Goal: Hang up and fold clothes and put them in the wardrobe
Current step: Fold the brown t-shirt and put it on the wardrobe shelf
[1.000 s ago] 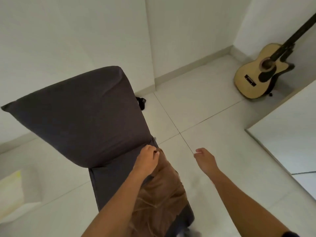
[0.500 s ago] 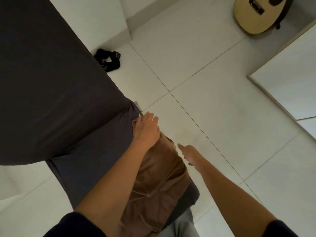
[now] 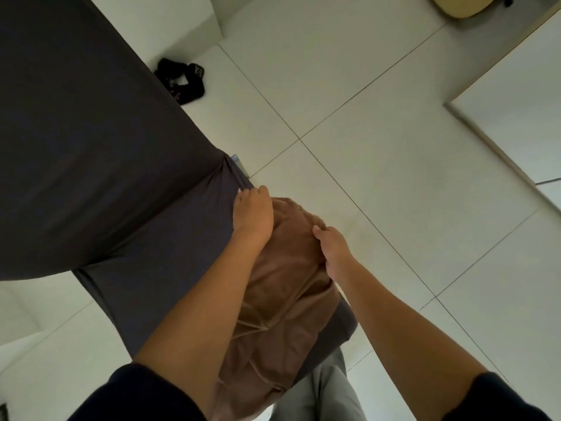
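The brown garment, laid lengthwise up-frame, is pressed at its top by the left hand and gripped at its right edge by the right hand.

A garment is laid on the chair seat, before the backrest. Its far end is touched by the left hand, its right side is gripped by the right hand.

The brown cloth is soft and a bit fuzzy, with lots of folds. The big dark grey cushion is smooth cloth and not shiny. The floor is pale tiles, smooth and hard, with a faint shine. The grey trousers are plain, dull cloth.
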Action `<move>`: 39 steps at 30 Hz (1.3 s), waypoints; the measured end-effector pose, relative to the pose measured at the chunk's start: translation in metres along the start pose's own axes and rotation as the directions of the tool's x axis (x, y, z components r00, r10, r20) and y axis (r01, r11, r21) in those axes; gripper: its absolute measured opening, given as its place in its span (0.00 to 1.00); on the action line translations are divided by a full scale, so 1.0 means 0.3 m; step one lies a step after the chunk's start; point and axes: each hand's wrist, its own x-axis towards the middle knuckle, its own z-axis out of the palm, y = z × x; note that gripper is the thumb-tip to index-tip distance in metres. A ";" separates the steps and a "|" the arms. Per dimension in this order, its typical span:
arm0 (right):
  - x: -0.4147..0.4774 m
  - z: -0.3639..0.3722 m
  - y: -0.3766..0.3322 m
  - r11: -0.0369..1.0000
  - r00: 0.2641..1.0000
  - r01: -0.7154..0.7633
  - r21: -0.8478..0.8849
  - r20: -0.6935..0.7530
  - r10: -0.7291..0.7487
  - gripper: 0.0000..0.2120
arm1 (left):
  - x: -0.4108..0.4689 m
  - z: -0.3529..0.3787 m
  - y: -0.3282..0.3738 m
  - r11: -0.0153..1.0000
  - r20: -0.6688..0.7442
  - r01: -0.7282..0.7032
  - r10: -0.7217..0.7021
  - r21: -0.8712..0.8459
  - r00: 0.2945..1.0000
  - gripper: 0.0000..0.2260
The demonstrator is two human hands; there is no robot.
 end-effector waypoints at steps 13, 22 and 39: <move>-0.733 -0.002 -0.346 0.925 0.899 0.377 -0.034 0.255 -0.357 0.16 | -0.510 -0.547 -0.154 0.051 0.513 0.518 -0.086 -0.854 0.854 0.35; -1.375 0.095 -0.637 0.779 0.602 0.575 0.252 0.514 -0.611 0.09 | -0.897 -1.045 -0.298 -0.143 0.209 0.199 -0.062 -0.970 0.976 0.35; -2.102 0.123 -0.953 0.067 0.044 0.985 0.157 0.147 -0.988 0.13 | -1.259 -1.837 -0.478 0.232 -0.636 -0.627 -0.536 -0.743 0.555 0.12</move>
